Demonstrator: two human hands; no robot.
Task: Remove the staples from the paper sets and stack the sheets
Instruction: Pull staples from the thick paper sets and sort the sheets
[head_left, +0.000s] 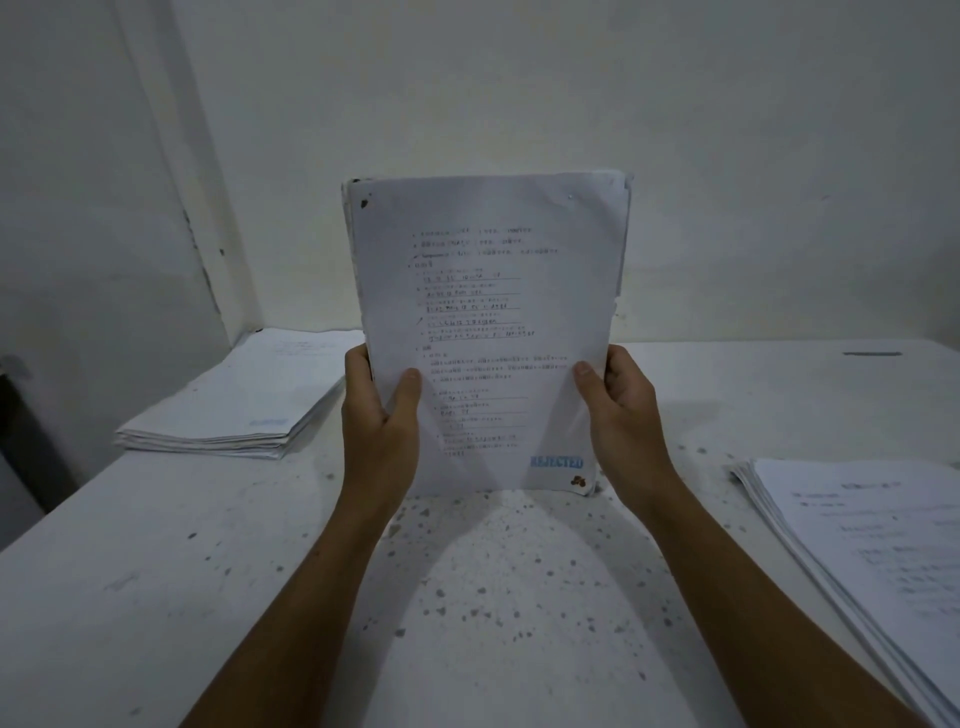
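I hold a thick bundle of printed sheets (488, 312) upright in the middle of the view, its bottom edge resting on the white table (156, 597). The top sheet carries lines of text, a blue "REJECTED" stamp at the lower right and dark spots at two corners. My left hand (382, 415) grips the bundle's left edge, thumb on the front. My right hand (621, 410) grips the right edge the same way. A small shiny dot near the top right of the sheet may be a staple; I cannot tell.
A stack of papers (234, 410) lies at the far left of the table by the wall. Another stack of printed sheets (872, 561) lies at the right edge. The tabletop is speckled with dark specks. A wall stands close behind.
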